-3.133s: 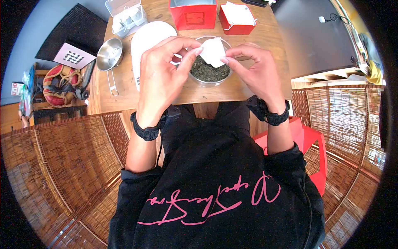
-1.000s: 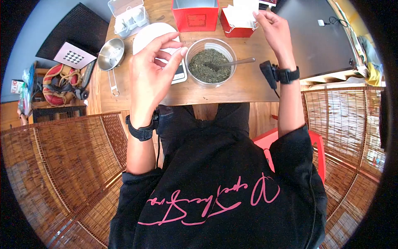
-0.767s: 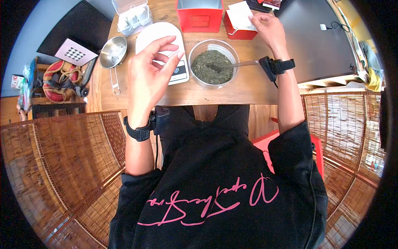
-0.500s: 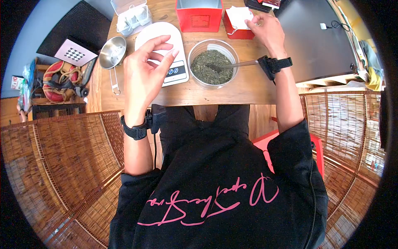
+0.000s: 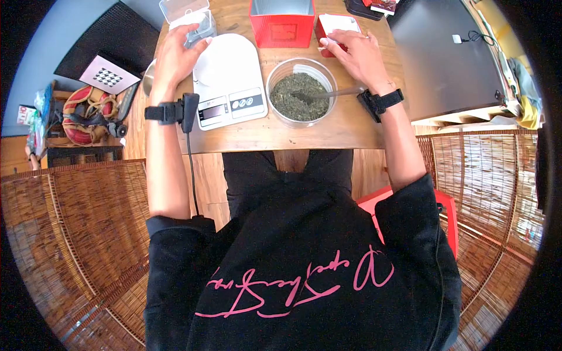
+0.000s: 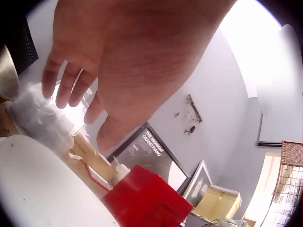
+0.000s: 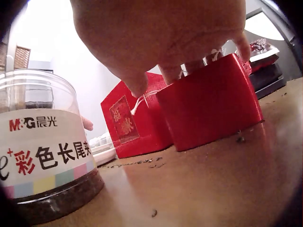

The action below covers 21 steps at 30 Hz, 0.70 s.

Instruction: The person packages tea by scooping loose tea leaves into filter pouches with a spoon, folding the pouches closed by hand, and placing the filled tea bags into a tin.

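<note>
My left hand reaches over the lidded clear plastic box, fingers extended near its opening; the left wrist view shows them spread above white packets. My right hand lies over the small red box. Its fingers reach over the rim, with the thumb at the near left corner beside a white string. White tea bags show at the top of that box. Between the hands stands a clear jar of dried tea leaves, a spoon resting in it.
A white kitchen scale stands left of the jar. Behind the jar is a larger red box. A metal pan is mostly hidden by the left arm. Loose tea bits dot the table.
The tea bag held between both hands went with my right hand to the small red box and is let go. My left hand has moved away from over the scale to the clear box.
</note>
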Motion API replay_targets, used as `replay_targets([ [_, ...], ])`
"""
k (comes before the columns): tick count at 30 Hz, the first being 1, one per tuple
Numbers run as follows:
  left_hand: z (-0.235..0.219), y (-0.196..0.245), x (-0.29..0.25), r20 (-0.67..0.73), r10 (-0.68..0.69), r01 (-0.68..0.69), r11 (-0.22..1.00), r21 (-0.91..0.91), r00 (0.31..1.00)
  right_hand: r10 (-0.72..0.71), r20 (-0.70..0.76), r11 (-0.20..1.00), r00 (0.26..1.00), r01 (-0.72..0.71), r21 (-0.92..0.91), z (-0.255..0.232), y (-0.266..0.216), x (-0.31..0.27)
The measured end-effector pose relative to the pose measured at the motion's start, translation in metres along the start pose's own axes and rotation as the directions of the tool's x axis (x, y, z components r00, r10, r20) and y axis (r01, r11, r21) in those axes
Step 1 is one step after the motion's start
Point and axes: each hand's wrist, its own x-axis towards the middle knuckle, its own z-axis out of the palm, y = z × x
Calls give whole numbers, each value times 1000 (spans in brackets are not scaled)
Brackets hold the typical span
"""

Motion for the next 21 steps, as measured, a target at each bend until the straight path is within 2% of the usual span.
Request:
replay_targets([
  [1,5,-12,7,11,60,-60,998,1,998,1,-1,1000,1000,-1,-1,1,-1,0],
  [5,17,-36,33,34,107,-108,993,56,994,34,17,999,999,-34,-6,3,1,-2],
  [7,23,-47,41,62,157,-165,973,159,986,41,22,999,999,-41,0,3,1,-1],
  [10,25,-41,44,120,103,-119,985,129,987,66,58,997,996,-68,28,3,0,-1],
  [17,24,-35,43,166,76,-94,990,107,983,73,5,995,997,-73,68,7,0,-4],
  [19,25,-38,42,136,145,-172,960,218,980,69,-10,996,998,-68,62,9,1,-4],
  [21,23,-37,41,86,196,-211,946,247,977,78,1,994,997,-78,83,9,0,-5],
])
